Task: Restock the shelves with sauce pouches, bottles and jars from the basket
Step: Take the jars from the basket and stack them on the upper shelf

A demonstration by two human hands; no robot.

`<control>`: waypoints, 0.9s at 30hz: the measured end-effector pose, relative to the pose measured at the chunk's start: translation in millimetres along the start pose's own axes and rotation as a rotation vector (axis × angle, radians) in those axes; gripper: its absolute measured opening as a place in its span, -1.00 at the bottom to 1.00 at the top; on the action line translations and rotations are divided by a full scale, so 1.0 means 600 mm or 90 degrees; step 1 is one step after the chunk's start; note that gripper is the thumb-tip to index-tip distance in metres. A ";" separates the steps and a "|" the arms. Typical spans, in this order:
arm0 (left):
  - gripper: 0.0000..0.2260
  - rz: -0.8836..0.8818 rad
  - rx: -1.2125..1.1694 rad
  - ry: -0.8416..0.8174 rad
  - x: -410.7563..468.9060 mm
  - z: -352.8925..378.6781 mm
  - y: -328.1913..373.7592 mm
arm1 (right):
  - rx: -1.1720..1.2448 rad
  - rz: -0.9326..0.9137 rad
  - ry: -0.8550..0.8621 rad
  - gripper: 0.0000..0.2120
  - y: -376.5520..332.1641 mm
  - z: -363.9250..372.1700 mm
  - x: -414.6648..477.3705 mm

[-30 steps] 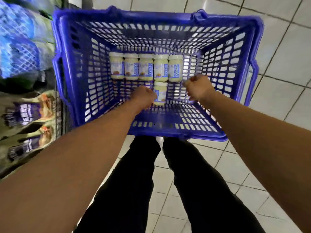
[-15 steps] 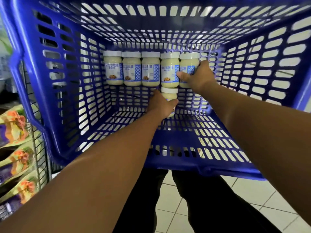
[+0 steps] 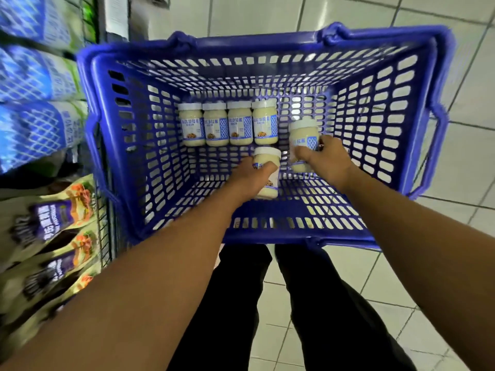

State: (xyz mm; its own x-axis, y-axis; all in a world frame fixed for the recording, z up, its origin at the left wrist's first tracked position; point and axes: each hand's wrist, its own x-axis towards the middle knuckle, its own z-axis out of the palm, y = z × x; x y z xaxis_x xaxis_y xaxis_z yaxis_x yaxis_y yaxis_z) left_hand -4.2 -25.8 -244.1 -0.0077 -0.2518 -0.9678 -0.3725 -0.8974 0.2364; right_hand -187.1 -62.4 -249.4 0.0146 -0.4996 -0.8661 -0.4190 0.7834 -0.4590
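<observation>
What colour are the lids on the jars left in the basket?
White lids, on all four jars in the blue basket; clearest in the head view.

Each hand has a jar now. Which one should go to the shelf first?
Left. The shelves stand on the person's left, and the left hand grips its jar on that side of the basket. The right hand, gripping the other jar, is farther from them and would likely have to reach across.

Even light, blurred, warped edges

Blue slotted basket (image 3: 267,42), 6 cream jars (image 3: 240,115) with white lids (image 3: 239,104) and blue diamond-patterned labels (image 3: 247,129), black trousers (image 3: 334,317).
</observation>
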 end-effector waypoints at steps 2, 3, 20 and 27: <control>-0.49 0.005 -0.062 -0.019 -0.036 -0.001 0.012 | 0.061 -0.005 0.000 -0.96 -0.010 -0.010 -0.045; -0.55 0.012 -0.094 -0.030 -0.055 -0.003 0.019 | 0.087 -0.001 0.001 -0.95 -0.016 -0.014 -0.067; -0.41 0.257 -0.494 -0.049 -0.483 -0.090 0.170 | 0.333 -0.140 -0.045 -0.50 -0.285 -0.076 -0.472; -0.63 0.313 -0.570 -0.039 -0.687 -0.134 0.210 | 0.317 -0.197 -0.064 -0.54 -0.412 -0.086 -0.638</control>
State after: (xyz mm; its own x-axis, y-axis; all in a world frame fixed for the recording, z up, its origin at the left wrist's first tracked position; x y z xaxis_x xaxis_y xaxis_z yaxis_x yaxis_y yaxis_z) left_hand 26.4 -64.0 191.7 -0.0292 -0.6686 -0.7430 0.5146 -0.6474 0.5623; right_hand -135.8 -83.8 205.7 0.1637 -0.7142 -0.6805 0.0951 0.6981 -0.7097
